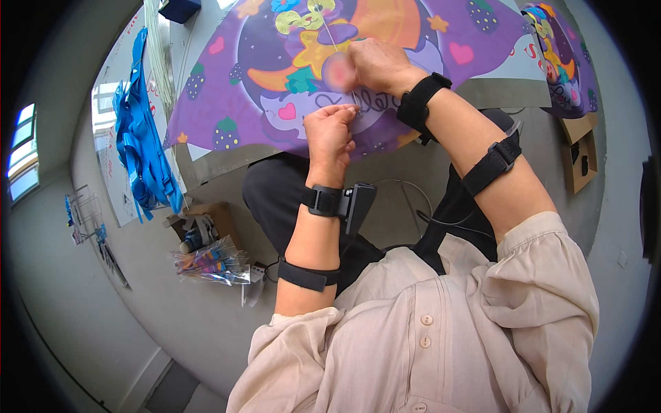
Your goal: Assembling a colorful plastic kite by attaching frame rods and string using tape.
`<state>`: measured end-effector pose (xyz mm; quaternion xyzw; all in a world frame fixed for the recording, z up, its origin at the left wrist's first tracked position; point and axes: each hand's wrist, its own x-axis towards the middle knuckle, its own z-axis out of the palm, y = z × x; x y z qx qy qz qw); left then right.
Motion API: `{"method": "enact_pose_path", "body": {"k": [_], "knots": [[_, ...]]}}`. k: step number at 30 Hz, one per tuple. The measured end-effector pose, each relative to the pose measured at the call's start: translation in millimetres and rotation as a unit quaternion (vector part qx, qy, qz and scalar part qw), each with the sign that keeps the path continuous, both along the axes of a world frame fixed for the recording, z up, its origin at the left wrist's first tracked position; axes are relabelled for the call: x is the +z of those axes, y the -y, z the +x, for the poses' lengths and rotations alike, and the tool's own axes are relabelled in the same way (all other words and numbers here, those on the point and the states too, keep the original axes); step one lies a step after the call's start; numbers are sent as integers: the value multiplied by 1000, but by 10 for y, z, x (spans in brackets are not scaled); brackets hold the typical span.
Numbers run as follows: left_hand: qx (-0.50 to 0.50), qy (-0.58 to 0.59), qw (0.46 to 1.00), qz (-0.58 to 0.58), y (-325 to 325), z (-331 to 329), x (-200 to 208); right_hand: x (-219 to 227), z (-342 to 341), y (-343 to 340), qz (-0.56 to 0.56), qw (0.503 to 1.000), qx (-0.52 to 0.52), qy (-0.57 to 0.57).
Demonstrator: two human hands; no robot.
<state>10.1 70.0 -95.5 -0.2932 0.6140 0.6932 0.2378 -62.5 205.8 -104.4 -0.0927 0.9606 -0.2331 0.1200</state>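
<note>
A large purple printed sheet point(200, 117), with cartoon animals, stars, hearts and strawberries, lies spread over the table in front of me. A thin, straight white line point(329, 33), rod or cord I cannot tell, runs down over the print to my right hand point(380, 65). That hand is closed above the sheet, its fingers round the line's lower end. Nearer to me, my left hand point(329, 134) pinches thumb and forefinger together just below the right one. What sits in this pinch is too small to make out. Black straps circle both forearms.
Blue fabric strips point(141, 144) hang at the table's left end, beside a bundle of pale thin strands point(158, 51). On the floor at left are a cardboard box point(219, 224) and clear plastic packets point(212, 263). Another printed piece point(568, 65) hangs at right above an open carton point(584, 155).
</note>
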Motion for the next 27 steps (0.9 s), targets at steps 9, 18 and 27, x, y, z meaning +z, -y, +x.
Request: {"method": "enact_pose_path", "body": {"k": [9, 18, 27], "knots": [[-15, -178, 964, -196, -143, 114, -351, 26, -15, 18, 7, 1000, 2, 18], [-40, -174, 902, -394, -278, 78, -218, 51, 9, 27, 18, 1000, 3, 13], [-34, -95, 902, -420, -344, 72, -102, -28, -46, -31, -32, 998, 3, 45]]}}
